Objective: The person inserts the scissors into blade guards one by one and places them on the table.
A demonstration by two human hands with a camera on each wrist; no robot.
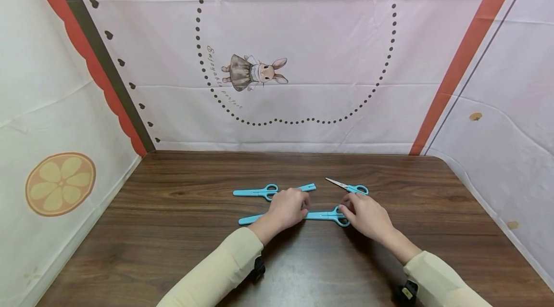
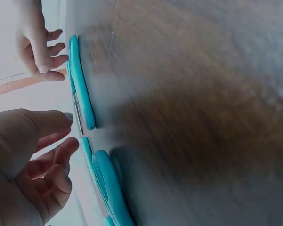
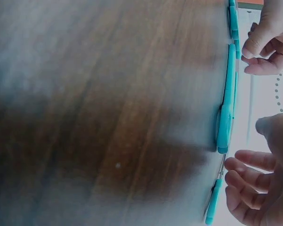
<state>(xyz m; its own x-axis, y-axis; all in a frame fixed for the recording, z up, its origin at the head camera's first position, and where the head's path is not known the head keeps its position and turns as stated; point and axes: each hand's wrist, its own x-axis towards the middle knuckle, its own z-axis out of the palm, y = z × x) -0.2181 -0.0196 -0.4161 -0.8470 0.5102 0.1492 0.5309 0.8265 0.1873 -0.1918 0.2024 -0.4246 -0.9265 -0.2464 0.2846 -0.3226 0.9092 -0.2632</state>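
Note:
My left hand hovers over the middle of the table with loosely bent fingers and holds nothing. Beneath it, sheathed light-blue scissors stick out to the left, their handles hidden in the head view. To its right lie more sheathed scissors, loops toward my right hand. That hand hangs beside those loops, fingers loosely bent, nothing in its grasp; whether it touches them I cannot tell. Behind it are scissors with bare blades. A blue blade cover shows partly behind my left hand.
Another sheathed pair of blue scissors lies at the back left of my left hand. The brown wooden table ends at a printed white cloth behind, with cloth walls on both sides.

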